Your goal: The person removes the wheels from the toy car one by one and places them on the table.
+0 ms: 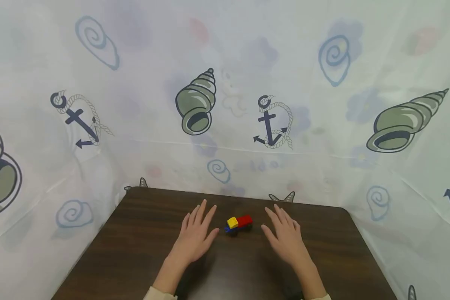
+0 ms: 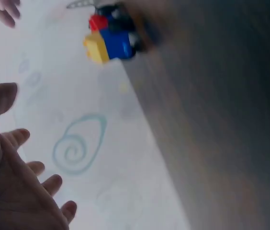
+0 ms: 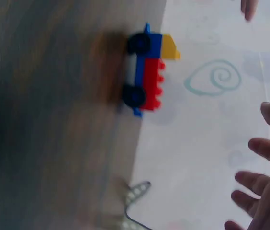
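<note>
A small toy truck [image 1: 239,223] of building bricks stands on the dark tabletop between my two hands. It has a yellow cab piece, a red studded brick [image 3: 151,86], a blue base and black wheels [image 3: 135,96]. To its left, my left hand [image 1: 194,236] is held with fingers spread and straight, touching nothing. On the other side, my right hand [image 1: 285,237] is likewise spread, apart from the truck. The left wrist view shows the truck's yellow front [image 2: 96,48], with the left palm [image 2: 15,187] at the lower left.
The dark wood-grain table [image 1: 135,233] has rounded far corners. Behind and at both sides hangs a white curtain [image 1: 153,41] printed with shells, anchors and starfish, close to the table's edges.
</note>
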`<control>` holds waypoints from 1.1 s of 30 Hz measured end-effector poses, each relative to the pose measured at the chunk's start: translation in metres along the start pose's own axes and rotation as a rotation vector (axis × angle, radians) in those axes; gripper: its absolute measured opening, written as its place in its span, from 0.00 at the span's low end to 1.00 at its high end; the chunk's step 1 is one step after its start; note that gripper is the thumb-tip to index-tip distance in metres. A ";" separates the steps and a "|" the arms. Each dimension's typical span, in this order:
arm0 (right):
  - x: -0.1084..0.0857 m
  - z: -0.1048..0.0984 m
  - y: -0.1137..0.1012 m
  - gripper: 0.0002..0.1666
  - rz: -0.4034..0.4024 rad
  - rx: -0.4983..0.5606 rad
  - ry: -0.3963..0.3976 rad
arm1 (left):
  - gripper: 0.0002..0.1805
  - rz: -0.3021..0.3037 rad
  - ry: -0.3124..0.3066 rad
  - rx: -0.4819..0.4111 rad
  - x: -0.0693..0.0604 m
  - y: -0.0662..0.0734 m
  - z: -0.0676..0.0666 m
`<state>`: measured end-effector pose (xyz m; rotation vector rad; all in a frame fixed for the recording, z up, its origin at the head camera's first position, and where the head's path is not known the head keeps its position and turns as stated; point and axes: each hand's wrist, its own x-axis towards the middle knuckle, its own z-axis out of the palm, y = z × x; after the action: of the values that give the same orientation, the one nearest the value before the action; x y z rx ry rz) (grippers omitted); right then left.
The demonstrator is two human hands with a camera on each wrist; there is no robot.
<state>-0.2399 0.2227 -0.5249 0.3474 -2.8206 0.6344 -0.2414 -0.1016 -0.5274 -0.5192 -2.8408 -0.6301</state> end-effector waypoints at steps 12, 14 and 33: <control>0.016 0.068 -0.022 0.24 0.136 0.156 -0.200 | 0.41 -0.052 -0.150 -0.402 0.033 -0.004 0.057; 0.018 0.076 -0.024 0.24 0.157 0.154 -0.194 | 0.41 -0.084 -0.190 -0.461 0.041 -0.004 0.066; 0.040 0.104 -0.045 0.30 0.307 0.081 -0.184 | 0.27 -0.121 -0.304 -0.641 0.060 -0.003 0.083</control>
<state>-0.2833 0.1302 -0.5877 -0.0184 -3.0608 0.8175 -0.3061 -0.0498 -0.5870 -0.5726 -2.9135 -1.6325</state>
